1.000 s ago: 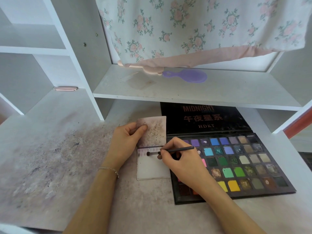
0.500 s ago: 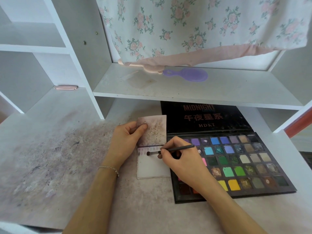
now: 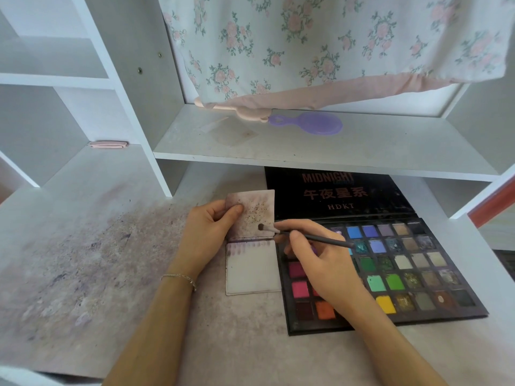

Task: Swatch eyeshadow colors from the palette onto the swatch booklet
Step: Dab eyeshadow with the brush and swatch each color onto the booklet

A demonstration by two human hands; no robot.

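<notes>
A small swatch booklet (image 3: pixel 252 270) lies open on the desk, its upper page flipped up and speckled with pigment. My left hand (image 3: pixel 210 228) pinches that upper page at its left edge, thumb on the front. My right hand (image 3: pixel 315 254) grips a thin dark brush (image 3: pixel 306 236) like a pen; its dark tip touches the lower right of the upper page. The lower page carries a row of faint purple strokes along its top. A large black eyeshadow palette (image 3: pixel 401 270) with several coloured pans lies open right of the booklet, partly under my right hand.
A white shelf board (image 3: pixel 306 151) overhangs the palette lid, with a purple hairbrush (image 3: pixel 312 123) and a floral cloth (image 3: pixel 320 45) above it. A pink clip (image 3: pixel 108 144) sits at the back left. The desk mat (image 3: pixel 83 260) is stained with pigment.
My right hand has lifted the brush tip from the top of the lower page up onto the flipped-up upper page. The left hand keeps its hold.
</notes>
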